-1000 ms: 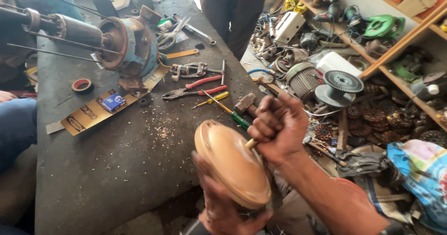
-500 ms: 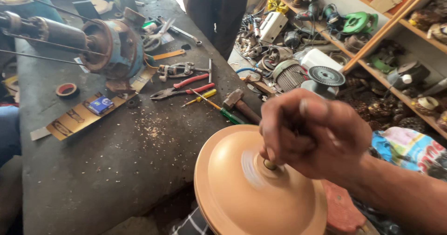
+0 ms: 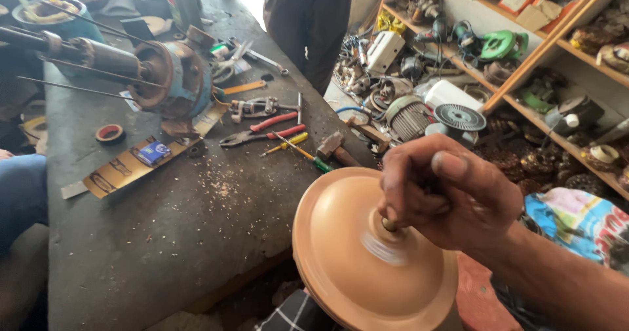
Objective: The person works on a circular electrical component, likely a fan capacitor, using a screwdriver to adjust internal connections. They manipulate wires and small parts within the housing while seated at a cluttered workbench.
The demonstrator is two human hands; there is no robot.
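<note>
Off the worktop's (image 3: 164, 239) near edge, a tan dome-shaped cover (image 3: 367, 252) is held tilted over the lap. The right hand (image 3: 445, 193) is closed, fingers (image 3: 409, 203) gripping its central spindle, blurred by motion. The left hand is hidden. A hammer (image 3: 334, 149) and pliers (image 3: 259, 129) lie beyond.

Single head-worn view, looking steeply down, close over right hand (image 3: 452, 196), workbench (image 3: 151, 239) beyond

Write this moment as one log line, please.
right hand: fist closed over hub of tan disc | left hand: unseen | hammer, pliers on workbench
</note>
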